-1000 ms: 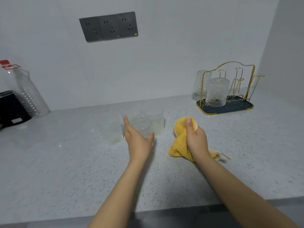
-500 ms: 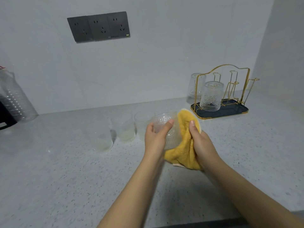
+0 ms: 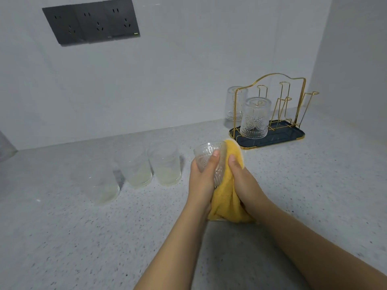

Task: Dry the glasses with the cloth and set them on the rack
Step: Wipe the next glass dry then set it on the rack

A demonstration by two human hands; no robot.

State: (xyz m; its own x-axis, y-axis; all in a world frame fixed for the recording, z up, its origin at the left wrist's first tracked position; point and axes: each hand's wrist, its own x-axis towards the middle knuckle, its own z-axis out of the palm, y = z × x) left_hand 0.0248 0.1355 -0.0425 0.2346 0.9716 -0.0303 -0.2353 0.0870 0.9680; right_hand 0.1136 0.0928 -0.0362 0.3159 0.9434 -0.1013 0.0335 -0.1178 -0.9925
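Both forearms reach in from bottom edge, converging mid-frame above the counter (image 3: 314,185). Left hand (image 3: 202,181) grips a patterned glass (image 3: 211,158) tilted on its side, mouth up-left, thumb curled across the near wall, other fingers hidden behind it. Right hand (image 3: 244,181) curled round a yellow cloth (image 3: 227,191), thumb on top, pressing the cloth against the glass's right side and base; cloth bunches down between both palms, loose end hanging below the wrists. Glass and cloth held off the surface, just in front-left of the rack. Counter: grey speckled stone, runs to a plain white wall (image 3: 188,70) behind and a side wall at right. Wall carries a dark triple socket panel (image 3: 92,21) upper left. Gold wire rack (image 3: 272,114) on a dark tray sits back right; one patterned glass (image 3: 254,118) upside down on it at front left, another inverted glass (image 3: 234,103) behind the rack's left end, whether on a peg or on the counter — can't tell. Three clear glasses upright on the counter left of the hands: two side by side (image 3: 134,166) (image 3: 165,164), third (image 3: 98,185) nearer and further left. Edge of a clear plastic bottle (image 3: 5,145) at far left, mostly out of frame.
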